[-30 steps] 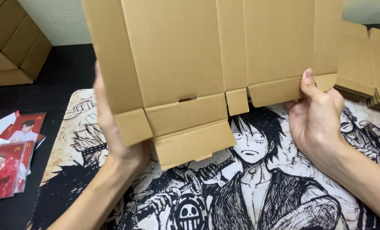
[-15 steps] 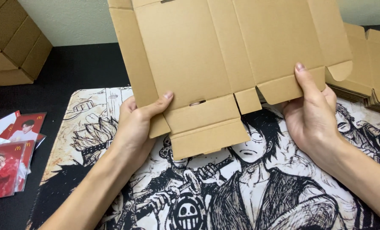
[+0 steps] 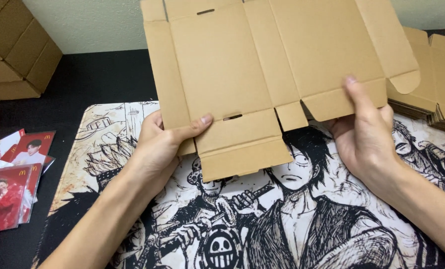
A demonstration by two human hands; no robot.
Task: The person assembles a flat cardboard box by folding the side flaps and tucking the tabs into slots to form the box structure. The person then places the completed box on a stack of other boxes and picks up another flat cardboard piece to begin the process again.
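Flat box blank held up over the mat, both hands on its lower edge

We've got the unfolded cardboard box blank (image 3: 262, 65) lifted clear of the illustrated desk mat (image 3: 107, 149), tilted toward us so the creases and slots show. Our left hand (image 3: 160, 142) pinches the bottom-left side flap, thumb on top; our right hand (image 3: 364, 134) grips the lower right flap, thumb pressing its face. Nothing's in it, it's just a flat sheet. More flat blanks (image 3: 432, 74) sit stacked at right, folded boxes (image 3: 13, 50) at left, red photo cards (image 3: 13, 189) nearby.
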